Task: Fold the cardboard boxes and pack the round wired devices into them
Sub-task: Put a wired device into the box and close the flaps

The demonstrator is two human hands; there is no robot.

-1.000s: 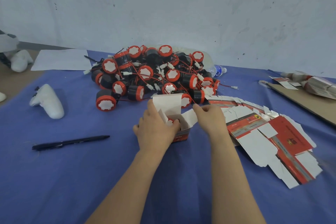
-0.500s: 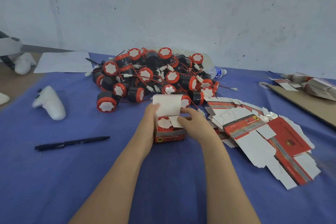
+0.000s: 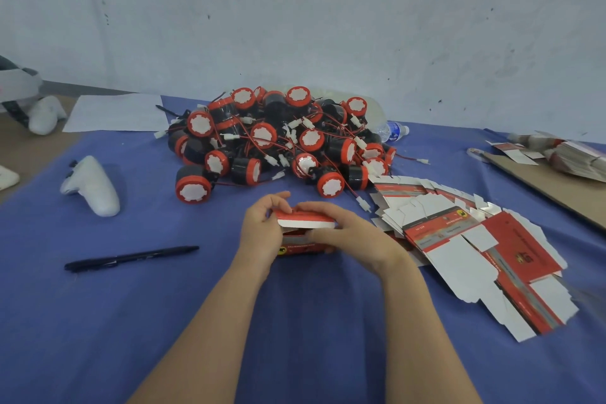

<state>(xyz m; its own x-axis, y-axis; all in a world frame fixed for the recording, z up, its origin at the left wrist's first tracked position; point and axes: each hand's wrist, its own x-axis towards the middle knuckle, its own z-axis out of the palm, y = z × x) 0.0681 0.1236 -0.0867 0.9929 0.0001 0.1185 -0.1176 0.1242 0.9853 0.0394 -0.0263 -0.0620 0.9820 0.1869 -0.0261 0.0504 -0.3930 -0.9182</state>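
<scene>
the small red box (image 3: 300,248), gripped by the left hand (image 3: 260,229) and right hand (image 3: 354,233), is being closed, so the lid flap (image 3: 306,223) likely needs to be tucked in next.

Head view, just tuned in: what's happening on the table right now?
A person holds a small red box with both hands. The left hand grips its left end, and the right hand has its fingers curled over the lid, pressing it down. The lid is not fully closed; its white edge shows. The pile of round wired devices lies behind, with flat box blanks to the right.
</scene>
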